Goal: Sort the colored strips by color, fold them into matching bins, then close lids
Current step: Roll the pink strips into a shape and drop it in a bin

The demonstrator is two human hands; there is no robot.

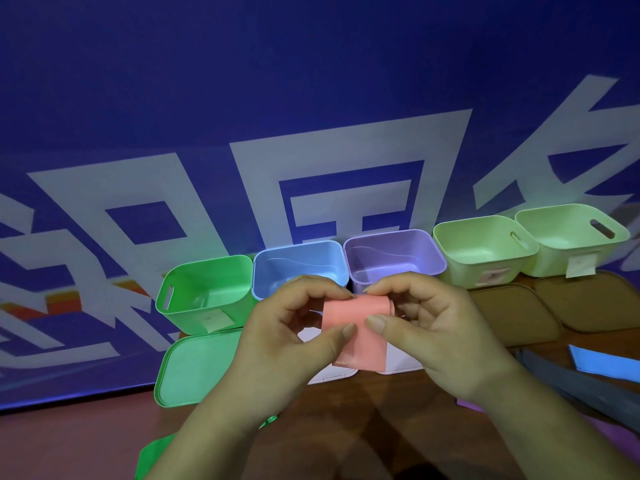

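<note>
Left hand and right hand both pinch 1 pink strip | 5 open bins | 2 brown lids | 1 green lid

Blue banner behind, brown table below.
I see big white characters across mid frame; light is dim.

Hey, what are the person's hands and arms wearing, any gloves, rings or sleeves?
Nothing: the left hand and right hand are bare, no gloves, rings or watch, nails short and plain. No sleeve shows on either arm up to the frame's edge.
</note>
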